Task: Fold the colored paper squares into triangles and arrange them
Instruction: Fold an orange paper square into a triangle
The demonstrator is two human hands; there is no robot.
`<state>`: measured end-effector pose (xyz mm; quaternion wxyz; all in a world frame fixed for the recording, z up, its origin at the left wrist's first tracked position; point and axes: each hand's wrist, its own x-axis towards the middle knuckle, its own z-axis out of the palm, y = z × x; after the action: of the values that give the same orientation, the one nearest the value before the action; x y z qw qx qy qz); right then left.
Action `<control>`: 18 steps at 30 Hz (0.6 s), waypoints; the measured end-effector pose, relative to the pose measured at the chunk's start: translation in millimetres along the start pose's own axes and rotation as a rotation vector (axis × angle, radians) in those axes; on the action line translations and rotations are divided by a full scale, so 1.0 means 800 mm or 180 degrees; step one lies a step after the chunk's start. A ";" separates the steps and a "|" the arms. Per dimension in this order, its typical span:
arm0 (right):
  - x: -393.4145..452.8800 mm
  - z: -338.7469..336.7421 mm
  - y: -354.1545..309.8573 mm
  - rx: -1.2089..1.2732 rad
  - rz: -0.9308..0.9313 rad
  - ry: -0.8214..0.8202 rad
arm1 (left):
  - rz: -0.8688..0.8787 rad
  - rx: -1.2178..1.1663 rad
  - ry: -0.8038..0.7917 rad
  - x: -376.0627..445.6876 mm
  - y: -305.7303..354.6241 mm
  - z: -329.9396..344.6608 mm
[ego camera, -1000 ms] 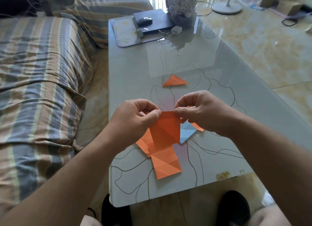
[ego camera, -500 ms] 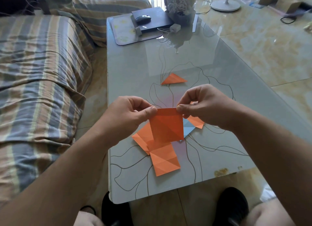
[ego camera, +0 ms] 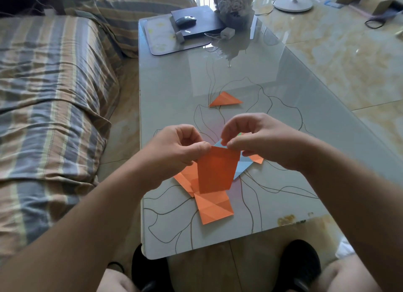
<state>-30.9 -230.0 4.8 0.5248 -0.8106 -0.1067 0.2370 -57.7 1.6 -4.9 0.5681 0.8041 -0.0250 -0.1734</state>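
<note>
An orange paper square (ego camera: 217, 171) hangs above the glass table (ego camera: 174, 91). My left hand (ego camera: 174, 150) pinches its upper left corner and my right hand (ego camera: 259, 139) pinches its upper right corner. Under it lies a loose pile: a creased orange square (ego camera: 212, 209) nearest me, another orange sheet (ego camera: 186, 178) to the left, a light blue sheet (ego camera: 243, 166) and an orange corner (ego camera: 257, 159) to the right. A folded orange triangle (ego camera: 224, 100) lies alone farther up the table.
At the table's far end a grey mat (ego camera: 161, 39) carries a dark laptop (ego camera: 196, 23) with a mouse (ego camera: 185, 20), beside a wrapped bouquet (ego camera: 234, 6) and a white charger (ego camera: 227, 33). A striped sofa (ego camera: 50, 91) runs along the left. My black shoes (ego camera: 298, 263) show below the table.
Both hands have kept their pinch on the orange square's top corners. They have drawn slightly closer together, and the sheet now hangs more squarely over the pile.
</note>
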 end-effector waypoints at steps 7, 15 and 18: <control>-0.001 0.030 -0.002 0.0195 -0.0174 -0.0304 | -0.0111 -0.0388 -0.0079 -0.005 0.011 0.005; 0.002 0.029 -0.007 0.1218 0.0390 -0.0044 | 0.0031 -0.0580 0.1114 0.003 0.010 -0.009; 0.004 0.030 -0.007 0.1627 0.0608 0.0208 | 0.0523 -0.0490 0.1781 0.004 0.007 -0.013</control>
<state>-39.9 -207.2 0.9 0.6908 -0.6654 0.0504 0.2784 -50.4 8.4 2.3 0.6243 0.7705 0.0807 0.1000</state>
